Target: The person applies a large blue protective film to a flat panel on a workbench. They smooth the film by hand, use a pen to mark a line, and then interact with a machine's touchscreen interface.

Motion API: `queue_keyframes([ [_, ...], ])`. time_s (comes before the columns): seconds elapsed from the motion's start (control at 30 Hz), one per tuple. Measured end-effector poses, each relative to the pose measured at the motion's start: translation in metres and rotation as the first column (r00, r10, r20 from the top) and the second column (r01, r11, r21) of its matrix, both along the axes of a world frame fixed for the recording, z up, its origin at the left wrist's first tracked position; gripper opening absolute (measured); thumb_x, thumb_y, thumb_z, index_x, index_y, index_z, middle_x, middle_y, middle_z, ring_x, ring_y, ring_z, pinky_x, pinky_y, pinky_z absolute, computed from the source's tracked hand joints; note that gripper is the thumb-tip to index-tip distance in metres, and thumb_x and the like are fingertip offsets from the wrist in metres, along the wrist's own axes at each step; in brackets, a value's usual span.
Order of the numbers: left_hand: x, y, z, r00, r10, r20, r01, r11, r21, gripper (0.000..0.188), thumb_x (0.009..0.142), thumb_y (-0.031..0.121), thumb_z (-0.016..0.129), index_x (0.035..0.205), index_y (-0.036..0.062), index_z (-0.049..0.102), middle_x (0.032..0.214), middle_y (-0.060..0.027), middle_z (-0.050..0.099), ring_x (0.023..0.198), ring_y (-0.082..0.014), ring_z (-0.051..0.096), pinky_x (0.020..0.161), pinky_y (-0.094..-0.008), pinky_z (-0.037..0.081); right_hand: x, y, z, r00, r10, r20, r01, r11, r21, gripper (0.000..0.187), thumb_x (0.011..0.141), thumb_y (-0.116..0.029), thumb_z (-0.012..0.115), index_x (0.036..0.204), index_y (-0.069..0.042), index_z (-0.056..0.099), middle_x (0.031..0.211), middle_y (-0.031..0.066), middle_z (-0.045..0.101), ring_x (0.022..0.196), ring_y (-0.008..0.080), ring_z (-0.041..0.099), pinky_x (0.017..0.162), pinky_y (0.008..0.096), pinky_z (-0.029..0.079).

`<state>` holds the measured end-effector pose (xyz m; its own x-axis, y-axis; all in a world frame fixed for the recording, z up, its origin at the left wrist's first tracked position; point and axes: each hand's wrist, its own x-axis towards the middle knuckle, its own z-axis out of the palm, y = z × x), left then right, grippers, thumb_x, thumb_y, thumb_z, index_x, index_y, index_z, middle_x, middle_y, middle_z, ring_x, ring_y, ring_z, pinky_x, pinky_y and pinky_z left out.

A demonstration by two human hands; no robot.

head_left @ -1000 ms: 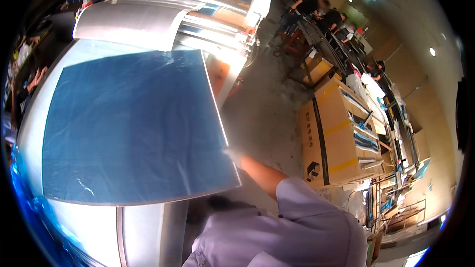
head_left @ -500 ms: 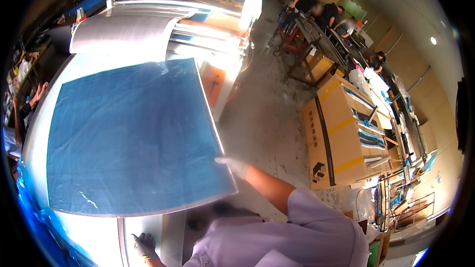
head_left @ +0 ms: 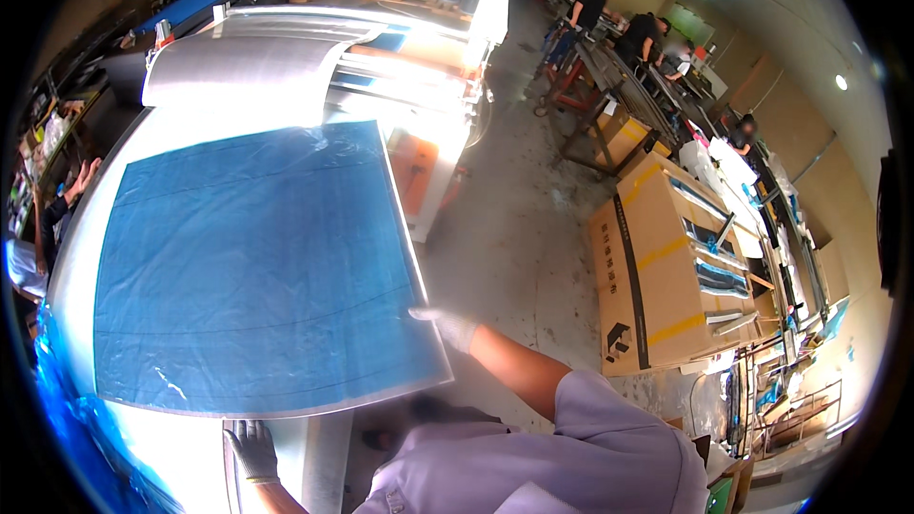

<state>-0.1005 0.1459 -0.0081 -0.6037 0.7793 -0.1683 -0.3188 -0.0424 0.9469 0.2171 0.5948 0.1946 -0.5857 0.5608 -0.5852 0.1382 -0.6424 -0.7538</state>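
Observation:
A large sheet covered in wrinkled blue film (head_left: 252, 247) lies over the bright white work surface (head_left: 167, 443), its near edge reaching toward me. My right hand (head_left: 447, 326), in a pale glove, grips the sheet's right edge, thumb on top and the other fingers hidden beneath. Just below the near edge is my gloved left hand (head_left: 252, 449), its fingers stretched out flat and pointing at that edge. Whether its fingertips touch the sheet I cannot tell.
Beyond the sheet, a grey curled sheet (head_left: 238, 71) hangs from a machine with rollers (head_left: 409, 67). Crumpled blue film (head_left: 81, 428) lies at the left rim. A big cardboard box (head_left: 624, 276) stands right. Another person's hand (head_left: 81, 181) is at far left; several people work at far benches.
My left hand has moved up to the sheet's near edge, and its fingers have straightened. My right hand keeps its grip on the right edge. The view has shifted slightly.

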Motion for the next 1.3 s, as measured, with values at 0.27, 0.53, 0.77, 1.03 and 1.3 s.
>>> queue_keyframes([
  [0.27,-0.097,0.018,0.036,0.736,0.558,0.385,-0.589,0.807,-0.044,0.053,0.092,0.046,0.048,0.124,0.0030,0.047,0.120,-0.0092,0.052,0.109,-0.0174,0.048,0.093,-0.0306,0.038,0.020,0.011,-0.072,0.905,0.090,0.416,-0.273,0.873,0.405,0.033,0.078,-0.029,0.071,0.090,0.001,0.065,0.080,0.0123,0.066,0.074,0.0225,0.062,0.070,0.0356,0.047],
  [0.53,-0.128,0.035,0.086,0.757,0.653,0.017,-0.651,0.757,-0.050,0.018,0.089,0.020,0.060,0.097,0.0048,0.063,0.081,-0.0007,0.063,0.063,-0.0070,0.053,0.055,-0.0194,0.042,0.022,0.002,-0.069,0.803,-0.070,0.591,-0.386,0.695,0.607,0.028,0.079,-0.024,0.066,0.081,0.003,0.064,0.069,0.0204,0.063,0.064,0.0312,0.062,0.061,0.0424,0.047],
  [0.77,0.008,0.091,0.188,0.599,0.703,-0.384,-0.781,0.618,-0.086,0.018,0.087,0.021,0.063,0.089,0.0031,0.062,0.070,0.0031,0.054,0.058,-0.0046,0.043,0.053,-0.0207,0.033,0.052,0.028,-0.079,0.776,-0.133,0.616,-0.385,0.675,0.630,0.022,0.078,-0.022,0.065,0.086,-0.001,0.065,0.071,0.0212,0.062,0.065,0.0347,0.060,0.062,0.0419,0.046],
  [1.03,0.096,0.098,0.229,0.539,0.731,-0.418,-0.830,0.546,-0.114,0.016,0.088,0.014,0.061,0.097,0.0008,0.064,0.073,0.0040,0.055,0.062,-0.0038,0.042,0.056,-0.0207,0.032,0.066,0.074,-0.102,0.644,-0.092,0.759,-0.599,0.557,0.576,0.023,0.078,-0.024,0.063,0.088,-0.003,0.065,0.076,0.0209,0.062,0.068,0.0357,0.058,0.065,0.0406,0.046],
  [1.3,0.124,0.066,0.190,0.599,0.633,-0.491,-0.801,0.448,-0.398,0.045,0.093,0.032,0.050,0.122,-0.0025,0.053,0.111,-0.0131,0.060,0.094,-0.0220,0.061,0.078,-0.0280,0.048,0.061,0.087,-0.080,0.729,-0.104,0.677,-0.389,0.751,0.534,0.029,0.082,-0.021,0.064,0.104,-0.003,0.063,0.093,0.0186,0.065,0.084,0.0301,0.060,0.078,0.0400,0.046],
])
